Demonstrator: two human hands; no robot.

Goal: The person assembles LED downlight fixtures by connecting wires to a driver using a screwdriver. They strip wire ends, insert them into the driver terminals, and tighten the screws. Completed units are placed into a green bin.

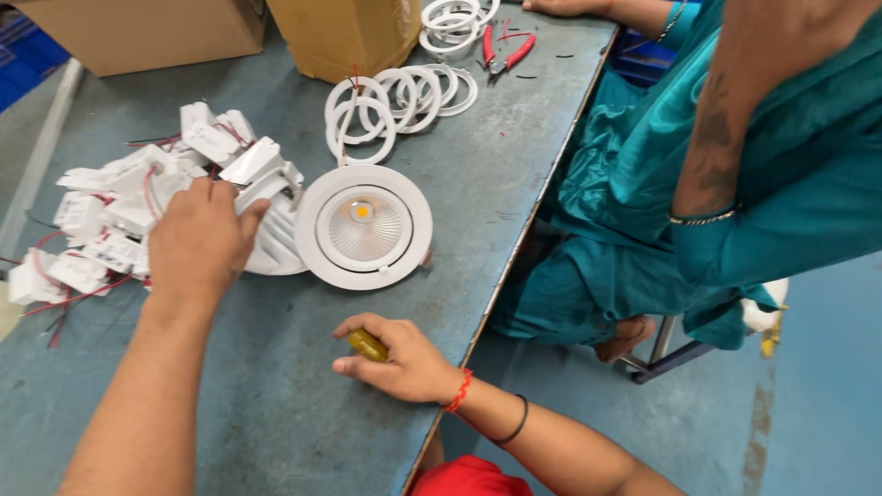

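Near the tabletop's [441, 197] middle, seen from the head camera, the left hand [197, 243] lies fingers together on the finned back of a round white downlight [365, 227], lens up, beside a heap of white driver boxes [119, 211]. At the near edge, the right hand [400, 358] is clamped on a yellow-handled tool [367, 345]. Judged, a fixture is being steadied for fastening; next, the tool must reach it.

You are sitting in a small assembly workshop: beyond your left hand [197, 241] a worn metal workbench [496, 165] is holding a white downlight [365, 227], piled white wired parts [119, 211], loose rings [395, 96], red pliers [503, 50] and cardboard boxes [344, 32].
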